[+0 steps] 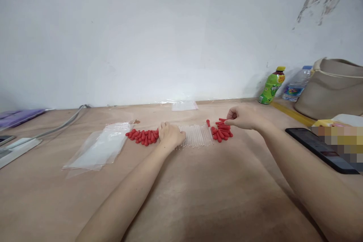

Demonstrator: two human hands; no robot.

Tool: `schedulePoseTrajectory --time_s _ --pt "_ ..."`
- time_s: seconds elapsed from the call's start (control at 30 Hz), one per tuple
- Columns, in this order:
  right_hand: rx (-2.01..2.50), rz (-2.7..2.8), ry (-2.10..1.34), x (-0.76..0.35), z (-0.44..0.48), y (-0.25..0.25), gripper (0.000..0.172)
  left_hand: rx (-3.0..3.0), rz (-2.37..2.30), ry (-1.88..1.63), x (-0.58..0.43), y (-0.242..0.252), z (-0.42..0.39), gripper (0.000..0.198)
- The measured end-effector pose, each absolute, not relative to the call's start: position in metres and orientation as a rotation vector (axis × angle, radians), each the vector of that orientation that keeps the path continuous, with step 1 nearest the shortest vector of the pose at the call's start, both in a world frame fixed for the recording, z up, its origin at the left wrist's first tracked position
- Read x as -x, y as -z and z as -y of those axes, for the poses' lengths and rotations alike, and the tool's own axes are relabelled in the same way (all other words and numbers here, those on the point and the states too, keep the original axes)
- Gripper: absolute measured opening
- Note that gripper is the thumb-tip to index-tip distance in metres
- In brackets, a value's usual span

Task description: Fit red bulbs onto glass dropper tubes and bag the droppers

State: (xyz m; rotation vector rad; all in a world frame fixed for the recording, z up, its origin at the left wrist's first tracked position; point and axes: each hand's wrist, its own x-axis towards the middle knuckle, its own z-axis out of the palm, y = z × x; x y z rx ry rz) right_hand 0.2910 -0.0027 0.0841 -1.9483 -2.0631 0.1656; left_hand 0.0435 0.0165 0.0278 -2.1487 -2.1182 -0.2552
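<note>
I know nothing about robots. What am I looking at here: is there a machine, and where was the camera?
No machine here, just one person's bare left hand and right hand. The single picture comes from a camera worn on that person's head, looking forward and down.

On the wood-toned tabletop lies a row of thin clear tubes, with a left heap of red bulbs and a right heap of red bulbs. The left hand rests over the row's left part; the right hand is at the right heap, but whether it pinches a bulb is too small to tell.

Farther left lie clear plastic bags; to the right, a smartphone and a green drink bottle.
</note>
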Motion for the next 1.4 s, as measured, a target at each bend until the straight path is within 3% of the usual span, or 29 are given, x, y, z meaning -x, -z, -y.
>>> schedulePoseTrajectory --time_s 0.2,0.33,0.57,0.77,0.97,1.4 --pt "1.74 1.983 -0.256 -0.253 0.007 -0.064 0.002 2.171 2.202 0.237 -0.05 -0.03 -0.021 0.041" --pt "1.385 1.941 -0.264 -0.227 0.007 -0.031 0.028 2.222 2.128 0.275 -0.046 -0.033 -0.016 0.035" --pt "0.997 1.857 -0.252 -0.201 0.026 0.015 0.026 2.568 1.459 0.767 -0.002 -0.018 0.014 0.022" --pt "0.976 1.81 -0.312 -0.198 0.04 0.022 0.014 2.59 1.076 0.951 0.026 0.02 0.02 0.027" --pt "0.934 1.915 -0.278 -0.199 0.042 0.015 0.008 2.662 0.957 0.965 0.021 0.02 0.019 0.027" --pt "0.923 1.981 -0.212 -0.199 0.04 0.021 0.016 2.642 0.77 0.905 0.024 0.021 0.02 0.033"
